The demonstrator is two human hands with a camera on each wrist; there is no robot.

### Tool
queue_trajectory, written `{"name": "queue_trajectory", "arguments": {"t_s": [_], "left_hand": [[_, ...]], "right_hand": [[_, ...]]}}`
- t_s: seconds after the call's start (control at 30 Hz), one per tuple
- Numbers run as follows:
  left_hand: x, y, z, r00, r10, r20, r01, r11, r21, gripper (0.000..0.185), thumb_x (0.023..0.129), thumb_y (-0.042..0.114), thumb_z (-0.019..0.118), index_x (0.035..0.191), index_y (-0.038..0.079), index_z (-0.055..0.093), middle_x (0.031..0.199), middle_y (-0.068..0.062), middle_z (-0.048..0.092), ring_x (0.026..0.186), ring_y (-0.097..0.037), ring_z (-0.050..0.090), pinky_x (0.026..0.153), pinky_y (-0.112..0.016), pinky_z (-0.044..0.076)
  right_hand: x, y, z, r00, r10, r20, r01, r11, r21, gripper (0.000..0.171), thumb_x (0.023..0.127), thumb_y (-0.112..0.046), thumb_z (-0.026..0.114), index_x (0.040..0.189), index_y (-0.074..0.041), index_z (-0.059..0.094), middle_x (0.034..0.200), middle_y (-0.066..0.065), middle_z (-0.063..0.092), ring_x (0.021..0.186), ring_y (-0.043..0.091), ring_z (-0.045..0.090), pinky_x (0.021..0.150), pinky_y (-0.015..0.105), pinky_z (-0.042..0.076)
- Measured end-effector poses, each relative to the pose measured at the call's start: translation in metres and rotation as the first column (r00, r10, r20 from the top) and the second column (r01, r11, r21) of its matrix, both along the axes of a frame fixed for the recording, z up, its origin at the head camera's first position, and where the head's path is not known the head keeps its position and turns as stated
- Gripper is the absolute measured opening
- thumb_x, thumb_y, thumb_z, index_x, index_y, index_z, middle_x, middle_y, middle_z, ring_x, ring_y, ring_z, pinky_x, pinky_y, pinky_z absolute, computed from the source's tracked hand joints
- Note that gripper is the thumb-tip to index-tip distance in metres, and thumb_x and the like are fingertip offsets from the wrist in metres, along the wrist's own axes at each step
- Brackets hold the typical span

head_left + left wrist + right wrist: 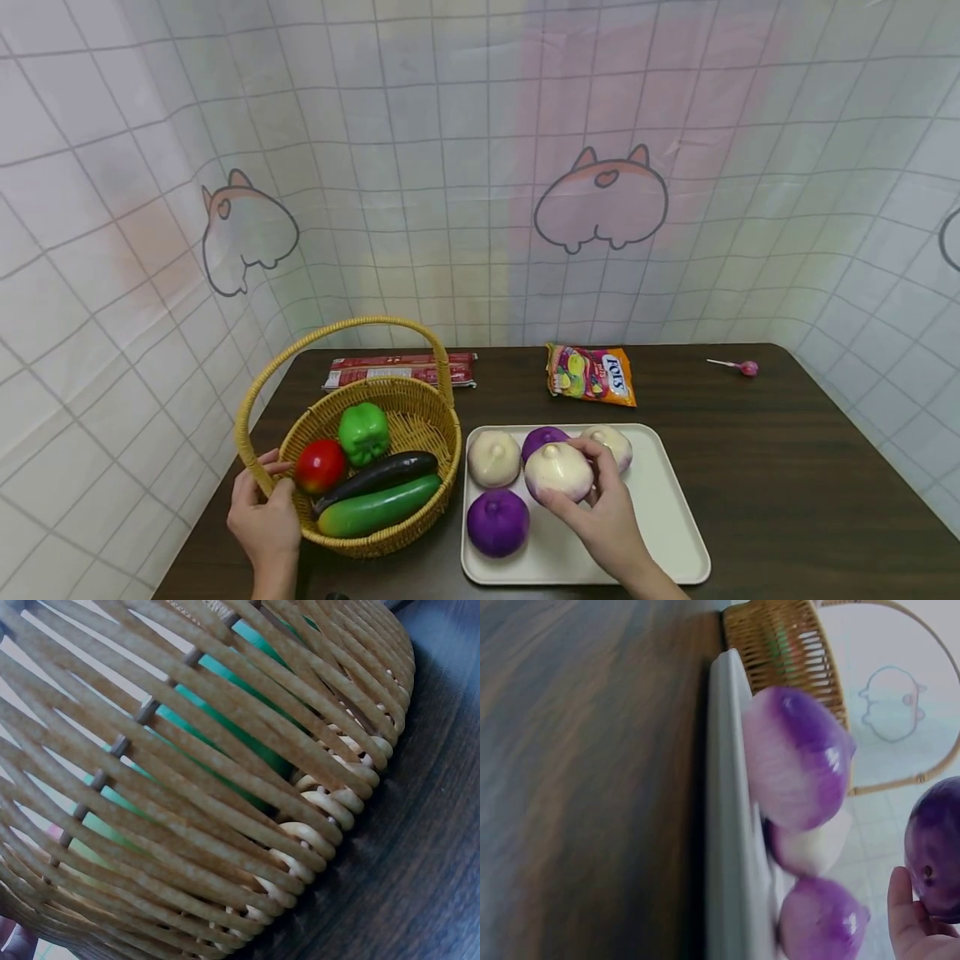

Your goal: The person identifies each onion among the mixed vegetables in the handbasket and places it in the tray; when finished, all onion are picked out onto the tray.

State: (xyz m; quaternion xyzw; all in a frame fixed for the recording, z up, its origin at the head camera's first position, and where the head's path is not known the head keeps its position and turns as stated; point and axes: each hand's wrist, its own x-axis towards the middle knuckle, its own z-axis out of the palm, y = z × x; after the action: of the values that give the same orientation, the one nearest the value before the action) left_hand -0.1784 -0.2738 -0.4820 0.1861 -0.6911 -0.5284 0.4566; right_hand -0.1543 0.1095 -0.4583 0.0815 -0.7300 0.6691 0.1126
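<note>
My right hand (603, 508) is over the tray (675, 533), its grip curled round a pale onion with a purple blush (558, 472), fingers over the top and thumb underneath, the onion just off the tray surface in the middle of the group. Round it on the tray: a white onion (493, 457) to the far left, a dark purple one (498, 522) at the near left, another purple one (542, 437) and a white one (617, 442) behind. The right wrist view shows them crowded together along the tray's rim.

My left hand (264, 517) is at the basket (408, 408) on the left of the bench (787, 467), fingers hooked round the base of its handle where it meets the rim. Inside sit a green pepper (363, 432), a tomato (320, 466), an aubergine (378, 473) and a cucumber (378, 507), filling most of the floor.

Risks as I judge them: the onion is round and smooth, and the grip is mostly fingertips, so it could roll out and knock its neighbours off the tray. The basket is nearly full, so anything added may perch on the cucumber and tumble. The tall handle could also catch my wrist on a crossing.
</note>
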Motion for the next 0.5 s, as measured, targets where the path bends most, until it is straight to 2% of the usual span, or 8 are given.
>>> {"name": "queue_trajectory", "arguments": {"t_s": [0.13,0.27,0.4,0.5], "left_hand": [[-0.001,-0.001,0.0,1.0,-0.001,-0.002,0.001,1.0,0.005,0.022,0.073,-0.016,0.054,0.084,-0.007,0.071,0.105,-0.011,0.067,0.099,-0.006,0.055,0.084,-0.016,0.037],[-0.001,-0.001,0.0,1.0,0.004,0.002,-0.004,1.0,0.004,0.022,0.073,-0.015,0.054,0.084,-0.007,0.071,0.106,-0.011,0.067,0.099,-0.007,0.055,0.083,-0.016,0.037],[0.0,-0.001,0.0,1.0,0.004,0.005,-0.004,1.0,0.001,0.023,0.073,-0.015,0.054,0.085,-0.007,0.071,0.106,-0.013,0.067,0.1,-0.007,0.055,0.084,-0.016,0.036],[0.0,0.0,0.0,1.0,0.002,0.002,-0.002,1.0,0.0,0.023,0.072,-0.016,0.054,0.086,-0.008,0.071,0.107,-0.013,0.067,0.101,-0.008,0.055,0.084,-0.016,0.036]], "right_hand": [[0.001,0.009,-0.005,0.999,-0.047,0.018,0.047,0.999,0.017,0.065,0.076,-0.005,0.08,0.131,-0.002,0.046,0.132,0.01,0.052,0.115,0.012,0.052,0.089,0.019,0.047],[0.0,0.018,-0.01,0.998,-0.061,0.011,0.06,0.998,0.025,0.064,0.077,-0.004,0.08,0.131,-0.001,0.046,0.134,0.014,0.051,0.116,0.008,0.051,0.088,0.017,0.046],[-0.001,0.03,-0.017,0.998,-0.065,-0.014,0.065,0.997,0.03,0.062,0.078,-0.001,0.078,0.131,-0.001,0.047,0.129,0.012,0.053,0.113,0.007,0.053,0.087,0.017,0.047],[-0.002,0.037,-0.021,0.997,-0.063,-0.035,0.063,0.998,-0.008,0.058,0.079,0.005,0.074,0.131,0.001,0.046,0.125,0.009,0.055,0.11,0.006,0.055,0.086,0.017,0.049]]}}
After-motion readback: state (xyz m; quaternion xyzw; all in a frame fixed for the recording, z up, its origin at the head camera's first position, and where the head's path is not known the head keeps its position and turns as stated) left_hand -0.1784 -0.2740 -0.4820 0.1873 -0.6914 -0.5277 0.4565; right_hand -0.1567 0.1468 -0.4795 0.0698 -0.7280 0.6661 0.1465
